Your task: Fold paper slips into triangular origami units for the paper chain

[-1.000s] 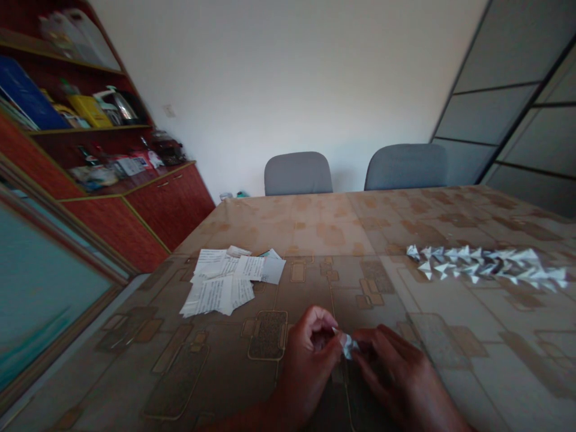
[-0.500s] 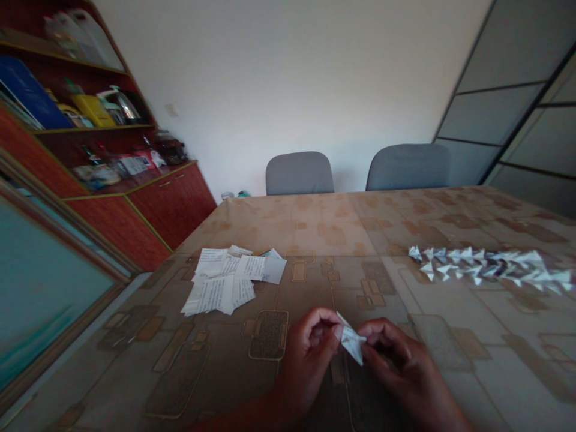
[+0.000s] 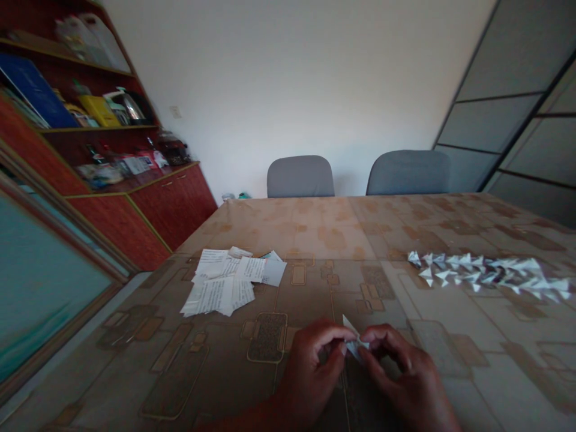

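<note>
A small folded piece of paper [image 3: 355, 348], whitish with a pointed tip standing up, is held between both hands above the near part of the table. My left hand [image 3: 315, 357] pinches it from the left with thumb and forefinger. From the right, my right hand [image 3: 400, 366] grips it the same way, and the fingertips of both hands nearly meet. Fingers hide much of the folds. Beyond my left hand lies a loose pile of printed paper pieces [image 3: 225, 279]. Over to the right, several folded paper pieces with pointed tips [image 3: 477, 270] form a long double row.
A patterned cloth covers the table [image 3: 324, 228]. Two grey chairs [image 3: 300, 176] stand at its far side against the wall. To the left is a red-brown cabinet [image 3: 175, 201] with bottles, a kettle [image 3: 130, 108] and a blue folder [image 3: 38, 90] on its shelves.
My fingertips have drawn closer together over the folded paper, covering more of it. Its tip now points up more steeply. The pile and the row lie unchanged while the view tilts slightly.
</note>
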Tool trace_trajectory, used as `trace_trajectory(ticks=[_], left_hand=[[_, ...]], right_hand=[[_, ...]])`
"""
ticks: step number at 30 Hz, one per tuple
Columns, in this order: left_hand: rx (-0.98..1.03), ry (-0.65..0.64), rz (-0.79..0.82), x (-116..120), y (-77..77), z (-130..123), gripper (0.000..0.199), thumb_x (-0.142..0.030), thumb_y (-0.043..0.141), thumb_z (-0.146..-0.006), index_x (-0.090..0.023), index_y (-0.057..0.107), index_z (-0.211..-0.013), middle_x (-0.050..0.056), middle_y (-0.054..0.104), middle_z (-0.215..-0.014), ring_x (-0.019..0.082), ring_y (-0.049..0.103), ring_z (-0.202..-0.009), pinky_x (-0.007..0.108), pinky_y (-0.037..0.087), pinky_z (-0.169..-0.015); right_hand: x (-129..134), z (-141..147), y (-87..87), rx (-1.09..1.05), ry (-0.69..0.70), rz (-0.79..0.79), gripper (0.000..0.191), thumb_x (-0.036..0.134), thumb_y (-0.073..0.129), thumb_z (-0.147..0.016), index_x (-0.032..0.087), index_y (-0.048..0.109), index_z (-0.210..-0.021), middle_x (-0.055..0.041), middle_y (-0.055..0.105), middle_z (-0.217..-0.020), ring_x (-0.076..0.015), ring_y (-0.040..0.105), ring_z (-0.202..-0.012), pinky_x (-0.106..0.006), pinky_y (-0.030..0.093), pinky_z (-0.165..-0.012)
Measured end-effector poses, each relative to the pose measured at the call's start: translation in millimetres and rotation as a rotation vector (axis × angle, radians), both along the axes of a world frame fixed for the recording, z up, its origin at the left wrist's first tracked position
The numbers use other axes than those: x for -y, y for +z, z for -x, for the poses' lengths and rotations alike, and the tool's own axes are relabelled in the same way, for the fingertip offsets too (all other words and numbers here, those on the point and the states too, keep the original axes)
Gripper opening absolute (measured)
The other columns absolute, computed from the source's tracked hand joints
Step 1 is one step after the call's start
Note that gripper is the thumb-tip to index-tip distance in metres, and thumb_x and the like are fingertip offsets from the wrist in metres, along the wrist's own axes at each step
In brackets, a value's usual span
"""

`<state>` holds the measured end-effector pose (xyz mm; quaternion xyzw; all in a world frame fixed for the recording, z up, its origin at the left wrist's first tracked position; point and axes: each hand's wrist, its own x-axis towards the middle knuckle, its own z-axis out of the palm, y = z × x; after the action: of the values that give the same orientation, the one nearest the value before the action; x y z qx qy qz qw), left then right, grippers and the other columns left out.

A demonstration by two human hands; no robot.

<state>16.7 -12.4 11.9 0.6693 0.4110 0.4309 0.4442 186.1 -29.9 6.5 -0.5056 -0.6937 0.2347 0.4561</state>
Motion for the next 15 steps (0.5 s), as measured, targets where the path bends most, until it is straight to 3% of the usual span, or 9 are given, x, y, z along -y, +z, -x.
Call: trace_trajectory(ticks=[4,9,15], left_hand=[[0.009,0.011,0.035,0,-1.4,-2,0.015,-0.013,0.055,-0.080,-0.016,0.070,-0.084,0.005,0.065,-0.079,0.017,0.060,-0.074,0.025,0.045,-0.068],[0.213,-0.040,0.155,-3,-5.0,-4,0.002,-0.014,0.062,-0.075,-0.015,0.063,-0.076,0.002,0.062,-0.075,0.015,0.059,-0.071,0.023,0.045,-0.067],[0.396,-0.080,0.347,-6,-10.9,-4,0.009,-0.017,0.068,-0.073,-0.014,0.065,-0.081,0.002,0.066,-0.078,0.015,0.063,-0.075,0.025,0.048,-0.072]], right_hand=[[1,-2,-2.4,0.001,-0.015,-0.004,0.006,0.025,0.061,-0.085,0.023,0.063,-0.080,0.0022,0.068,-0.067,-0.0135,0.067,-0.060,-0.016,0.053,-0.057],[1,-2,-0.7,-0.072,0.010,0.086,0.009,0.028,0.060,-0.085,0.023,0.065,-0.079,0.0022,0.069,-0.069,-0.0137,0.069,-0.064,-0.016,0.053,-0.060],[1,0,-3.6,-0.257,-0.060,0.205,0.016,0.038,0.067,-0.081,0.022,0.068,-0.081,0.0002,0.072,-0.072,-0.0154,0.069,-0.065,-0.017,0.054,-0.061]])
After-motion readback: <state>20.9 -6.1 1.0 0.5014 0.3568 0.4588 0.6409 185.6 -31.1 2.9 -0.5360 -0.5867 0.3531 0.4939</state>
